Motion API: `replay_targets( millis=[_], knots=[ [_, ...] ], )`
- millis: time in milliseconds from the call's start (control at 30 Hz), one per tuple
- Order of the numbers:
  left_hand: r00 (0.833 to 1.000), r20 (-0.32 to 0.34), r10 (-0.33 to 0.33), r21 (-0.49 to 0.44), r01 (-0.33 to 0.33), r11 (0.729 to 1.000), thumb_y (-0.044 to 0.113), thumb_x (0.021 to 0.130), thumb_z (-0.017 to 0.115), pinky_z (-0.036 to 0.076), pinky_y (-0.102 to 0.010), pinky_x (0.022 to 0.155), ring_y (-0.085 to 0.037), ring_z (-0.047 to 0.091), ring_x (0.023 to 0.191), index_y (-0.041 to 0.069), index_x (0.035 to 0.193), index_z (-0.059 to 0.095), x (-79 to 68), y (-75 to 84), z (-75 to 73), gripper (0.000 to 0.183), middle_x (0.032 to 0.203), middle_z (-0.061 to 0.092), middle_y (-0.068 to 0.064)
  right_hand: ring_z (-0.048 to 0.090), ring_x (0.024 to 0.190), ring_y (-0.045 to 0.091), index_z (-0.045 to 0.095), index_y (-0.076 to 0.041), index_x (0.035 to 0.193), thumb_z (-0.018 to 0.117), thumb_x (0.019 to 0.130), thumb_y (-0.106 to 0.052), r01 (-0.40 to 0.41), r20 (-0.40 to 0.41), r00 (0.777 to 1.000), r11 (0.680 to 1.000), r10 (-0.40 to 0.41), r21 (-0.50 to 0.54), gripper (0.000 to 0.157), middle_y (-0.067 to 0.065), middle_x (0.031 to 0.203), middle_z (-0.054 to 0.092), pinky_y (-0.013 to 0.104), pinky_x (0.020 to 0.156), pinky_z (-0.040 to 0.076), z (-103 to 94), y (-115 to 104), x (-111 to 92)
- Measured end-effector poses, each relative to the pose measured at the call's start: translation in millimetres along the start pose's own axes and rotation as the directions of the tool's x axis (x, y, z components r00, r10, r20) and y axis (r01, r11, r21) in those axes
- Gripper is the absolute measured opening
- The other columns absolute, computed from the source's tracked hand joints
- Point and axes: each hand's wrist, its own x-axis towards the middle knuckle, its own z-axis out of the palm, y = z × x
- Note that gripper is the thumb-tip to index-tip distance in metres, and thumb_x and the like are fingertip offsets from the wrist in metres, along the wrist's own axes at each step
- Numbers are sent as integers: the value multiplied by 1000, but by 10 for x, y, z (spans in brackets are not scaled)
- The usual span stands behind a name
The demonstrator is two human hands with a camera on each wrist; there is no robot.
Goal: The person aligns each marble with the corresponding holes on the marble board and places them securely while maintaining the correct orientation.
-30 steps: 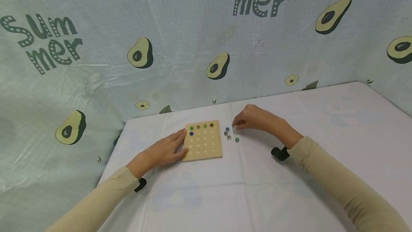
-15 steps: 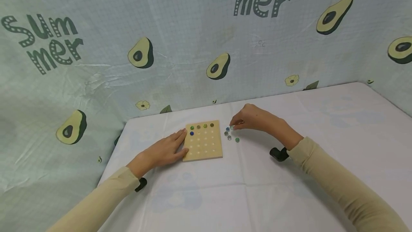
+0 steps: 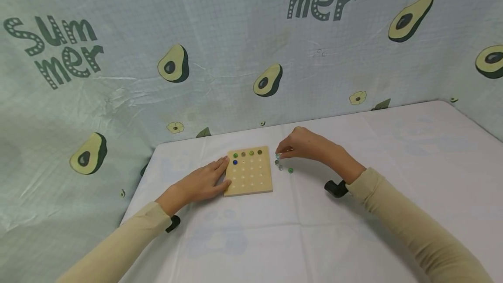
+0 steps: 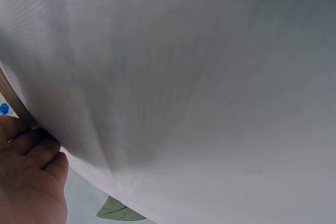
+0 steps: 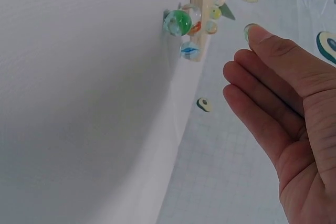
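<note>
A square wooden board [image 3: 252, 178] with rows of small hollows lies on the table. Several marbles sit along its back row, and a dark blue marble [image 3: 235, 162] occupies the left end of the second row. My left hand [image 3: 206, 181] rests against the board's left side, fingers extended, fingertips at its edge. To the right of the board, my right hand [image 3: 304, 144] pinches a clear greenish marble [image 5: 248, 31] between thumb and a finger, off the table. Below that hand lie loose marbles, among them a green one [image 3: 291, 170] and a blue-streaked one [image 5: 189, 50].
A white cloth [image 3: 259, 239] covers the table. Behind it hangs a pale curtain [image 3: 220, 56] printed with avocados and lettering. Dark wrist cameras, such as the right one [image 3: 335, 188], sit under both wrists.
My right hand has moved slightly left toward the board, carrying the pinched marble over the loose ones. The left hand and the board stay in place.
</note>
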Motion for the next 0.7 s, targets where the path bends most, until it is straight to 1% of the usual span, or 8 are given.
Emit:
replay_targets(
  millis=[167, 300, 500, 700],
  knots=[
    [1000, -1, 1, 2, -1, 1000, 51, 107, 41, 29, -50, 120, -35, 25, 152, -1, 161, 17, -7, 13, -13, 79, 167, 21, -19, 73, 82, 7, 82, -6, 101, 80, 88, -11, -17, 10, 1000, 1000, 17, 10, 14, 2, 95, 79, 20, 73, 58, 2, -37, 36],
    [1000, 2, -5, 4, 5, 1000, 52, 107, 41, 29, -50, 120, -35, 26, 152, -1, 161, 17, -1, 17, -14, 79, 167, 21, -19, 74, 84, 8, 81, -5, 101, 79, 89, -12, -15, 14, 1000, 1000, 15, 12, 14, 2, 95, 79, 21, 74, 58, 9, -55, 59],
    [1000, 0, -5, 17, 5, 1000, 52, 107, 40, 29, -49, 120, -35, 26, 152, -1, 161, 17, 13, 8, -1, 79, 167, 21, -18, 74, 82, 7, 81, -6, 101, 79, 90, -13, -11, 16, 1000, 1000, 11, 1, 13, 1, 94, 79, 21, 73, 58, 11, -69, 84],
    [1000, 1, -7, 13, 7, 1000, 51, 107, 41, 30, -50, 119, -36, 27, 152, -1, 161, 17, 9, 7, -1, 79, 167, 21, -19, 73, 82, 5, 81, -7, 102, 78, 91, -15, -24, 24, 999, 1000, 24, 5, 14, 0, 93, 79, 22, 73, 58, 8, -90, 102]
  ],
)
